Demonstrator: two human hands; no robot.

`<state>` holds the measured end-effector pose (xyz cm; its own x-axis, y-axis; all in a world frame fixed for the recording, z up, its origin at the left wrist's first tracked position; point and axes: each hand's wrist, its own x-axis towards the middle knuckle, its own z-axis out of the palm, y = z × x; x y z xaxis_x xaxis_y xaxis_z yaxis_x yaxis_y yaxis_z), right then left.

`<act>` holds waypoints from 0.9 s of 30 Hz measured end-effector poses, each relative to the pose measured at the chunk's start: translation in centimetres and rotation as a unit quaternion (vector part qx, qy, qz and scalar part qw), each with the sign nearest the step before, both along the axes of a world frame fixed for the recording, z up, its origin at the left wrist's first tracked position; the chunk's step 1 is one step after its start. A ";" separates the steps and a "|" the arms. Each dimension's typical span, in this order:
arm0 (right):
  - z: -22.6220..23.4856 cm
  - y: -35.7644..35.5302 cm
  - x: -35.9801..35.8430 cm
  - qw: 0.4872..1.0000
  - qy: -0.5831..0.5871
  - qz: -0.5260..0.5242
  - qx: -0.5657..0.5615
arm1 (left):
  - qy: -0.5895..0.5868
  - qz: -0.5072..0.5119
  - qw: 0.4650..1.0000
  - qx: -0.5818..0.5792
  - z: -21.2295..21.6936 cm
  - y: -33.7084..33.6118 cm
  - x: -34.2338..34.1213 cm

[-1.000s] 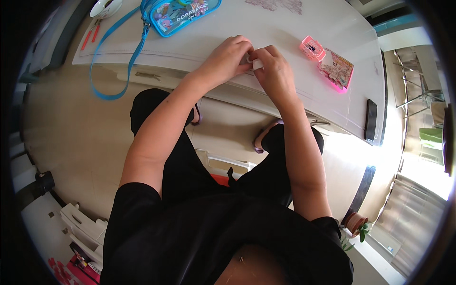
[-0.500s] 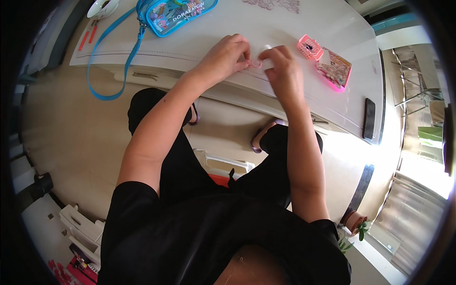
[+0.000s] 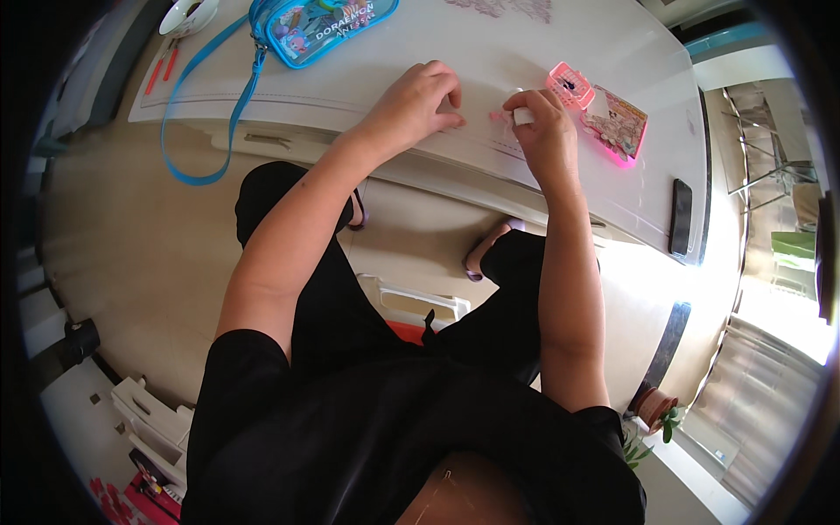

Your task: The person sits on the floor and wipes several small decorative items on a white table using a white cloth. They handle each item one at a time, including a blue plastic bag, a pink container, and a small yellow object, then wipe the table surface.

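Observation:
Over the white tabletop point(image 3: 420, 39), my left hand point(image 3: 427, 98) is open, with thumb and forefinger apart and nothing visible between them. My right hand point(image 3: 549, 131) is closed in a pinch on a small white object point(image 3: 523, 115), whose kind I cannot make out, partly covered by the fingers. A small pink loop point(image 3: 499, 116) shows blurred beside the right fingertips; whether it hangs from them or lies on the table I cannot tell. Just past the right hand stands a small pink basket point(image 3: 570, 86) with dark bits inside. A pink-edged, patterned case point(image 3: 619, 124) lies right of it.
A blue clear pouch point(image 3: 328, 31) with a long blue strap point(image 3: 179, 131) lies at the far left, the strap hanging over the edge. Red-handled pliers point(image 3: 163, 70) and a white bowl point(image 3: 189, 16) are at the left corner. A black phone point(image 3: 680, 217) rests at the right edge.
My right hand has moved right, away from the left, with the white object. The pink loop has left my left fingertips and is now by the right ones. My left fingers have opened.

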<state>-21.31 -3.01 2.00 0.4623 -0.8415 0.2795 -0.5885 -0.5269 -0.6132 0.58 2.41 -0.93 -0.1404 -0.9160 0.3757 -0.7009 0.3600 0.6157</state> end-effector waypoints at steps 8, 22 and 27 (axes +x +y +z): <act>0.3 0.4 0.5 0.997 -0.058 -0.054 -0.025 | 0.017 0.018 0.999 -0.023 -0.3 -1.0 -3.7; -0.1 -0.5 -2.1 0.995 0.037 -0.052 -0.079 | -0.004 0.009 0.999 -0.046 -0.6 -1.4 -3.1; 0.6 -0.2 -2.4 0.994 -0.005 -0.064 -0.091 | -0.003 0.011 1.000 -0.012 -0.3 -0.6 -1.8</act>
